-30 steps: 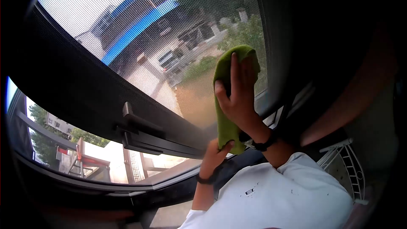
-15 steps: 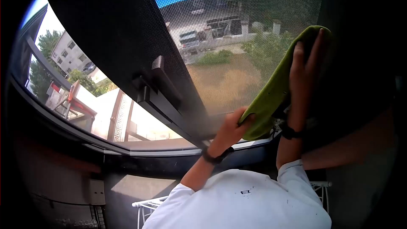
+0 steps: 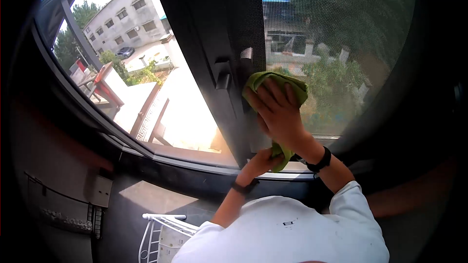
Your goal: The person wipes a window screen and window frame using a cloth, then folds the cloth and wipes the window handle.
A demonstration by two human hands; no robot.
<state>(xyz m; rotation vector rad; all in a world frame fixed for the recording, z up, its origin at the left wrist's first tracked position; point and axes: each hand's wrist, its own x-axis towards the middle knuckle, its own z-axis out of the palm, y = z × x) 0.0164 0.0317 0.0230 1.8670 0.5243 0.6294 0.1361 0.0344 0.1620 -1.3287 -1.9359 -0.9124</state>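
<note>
A green cloth (image 3: 302, 93) lies bunched against the dark window frame and the edge of the mesh screen (image 3: 341, 68). My right hand (image 3: 282, 117) presses its upper part there, fingers bent over the fabric, just right of the window handle (image 3: 224, 77). Lower down, close to the sill, my left hand (image 3: 261, 162) is closed around the cloth's hanging end. The stretch of cloth between the two hands is partly hidden behind my right hand.
The dark window frame (image 3: 195, 14) stands between the left pane and the screen. Below runs the sill (image 3: 195, 165). A white metal rack (image 3: 161, 220) stands at the lower left, near a wall-mounted box (image 3: 101, 191). A building (image 3: 122, 19) shows outside.
My right hand has brought the cloth left and down from the screen's right side to beside the handle. The cloth, stretched out before, is now bunched. The view has shifted left.
</note>
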